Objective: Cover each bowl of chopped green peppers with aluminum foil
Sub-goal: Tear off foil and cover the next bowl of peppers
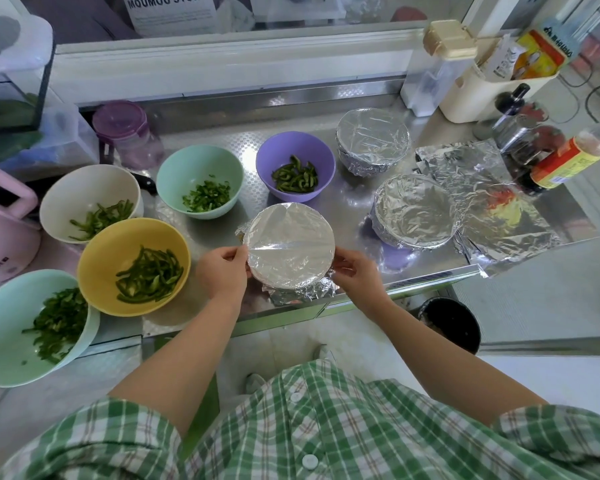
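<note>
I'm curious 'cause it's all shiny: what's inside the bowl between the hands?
Only smooth foil shows, stretched over the top and crumpled round the rim, held by the left hand and right hand. Whatever is inside is hidden.

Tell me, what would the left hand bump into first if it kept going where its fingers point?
The foil-covered bowl: the left hand points right, and its fingers seem to pinch the foil at the rim, so nothing lies between.

Paper sign [170, 12] behind glass, top: "MOUMOU STORY"; bottle & packet labels at right illegible.
</note>
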Action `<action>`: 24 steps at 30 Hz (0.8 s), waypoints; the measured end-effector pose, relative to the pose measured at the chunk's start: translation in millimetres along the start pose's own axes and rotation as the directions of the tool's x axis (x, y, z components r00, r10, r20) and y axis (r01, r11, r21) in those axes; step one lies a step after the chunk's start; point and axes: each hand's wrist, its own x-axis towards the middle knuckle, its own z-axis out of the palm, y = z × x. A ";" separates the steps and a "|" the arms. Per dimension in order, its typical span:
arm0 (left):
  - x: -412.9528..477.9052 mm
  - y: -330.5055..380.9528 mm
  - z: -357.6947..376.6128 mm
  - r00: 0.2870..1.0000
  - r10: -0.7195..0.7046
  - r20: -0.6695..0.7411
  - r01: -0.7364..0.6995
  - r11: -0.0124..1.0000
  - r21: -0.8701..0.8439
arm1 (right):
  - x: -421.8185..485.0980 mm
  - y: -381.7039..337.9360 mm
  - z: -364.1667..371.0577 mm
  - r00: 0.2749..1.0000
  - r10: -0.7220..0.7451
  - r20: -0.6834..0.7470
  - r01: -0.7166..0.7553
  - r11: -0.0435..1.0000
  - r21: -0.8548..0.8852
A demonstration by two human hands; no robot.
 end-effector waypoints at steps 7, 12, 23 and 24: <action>-1.4 -1.5 2.3 1.000 -0.016 -0.007 0.016 1.000 -0.019 | 4.7 2.2 12.4 0.981 0.092 -0.171 -0.098 0.995 -0.027; -2.9 -2.2 2.3 1.000 -0.018 0.001 0.019 0.999 -0.044 | 9.3 1.3 18.4 0.951 0.178 -0.254 -0.185 0.983 -0.002; -11.0 -2.4 1.7 0.998 -0.042 0.038 0.045 0.996 -0.081 | 19.1 5.9 25.5 0.899 0.362 -0.246 -0.330 0.930 0.164; -12.0 -2.4 1.4 0.998 -0.038 0.041 0.041 0.996 -0.074 | 19.4 4.9 25.5 0.897 0.361 -0.254 -0.329 0.931 0.160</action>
